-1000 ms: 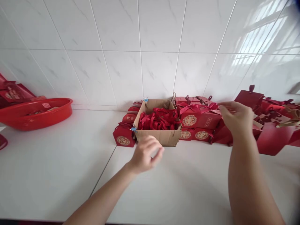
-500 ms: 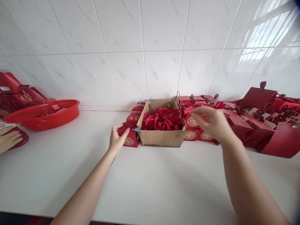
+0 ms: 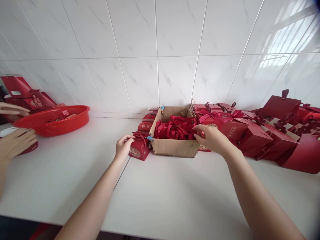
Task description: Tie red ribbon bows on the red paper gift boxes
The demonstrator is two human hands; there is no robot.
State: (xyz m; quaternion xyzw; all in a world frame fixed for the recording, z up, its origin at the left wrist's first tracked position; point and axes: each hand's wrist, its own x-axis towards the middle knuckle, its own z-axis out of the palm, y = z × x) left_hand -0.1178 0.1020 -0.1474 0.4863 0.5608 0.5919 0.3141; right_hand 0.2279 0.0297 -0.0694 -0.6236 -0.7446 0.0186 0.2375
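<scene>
A small red gift box [image 3: 140,150] with gold print and a red drawstring cord stands tilted towards me on the white table. My left hand [image 3: 124,145] pinches its upper left part between thumb and fingers. Just right of it is an open cardboard box [image 3: 175,147], filled with a heap of red ribbons [image 3: 172,128]. Over this box's right rim, my right hand [image 3: 211,137] reaches to the ribbons with thumb and forefinger slightly apart. I make out nothing held between them.
More red boxes [image 3: 145,126] line up behind the small one. Many larger red boxes [image 3: 255,136] crowd the right side. To the left are a red plastic basin [image 3: 52,128] and another person's hands [image 3: 18,143]. White tiles [image 3: 137,83] form the back wall.
My right hand has moved left and down, from above the red boxes to the ribbons. The small gift box has turned and come slightly forward in my left hand. The other person's hands have moved.
</scene>
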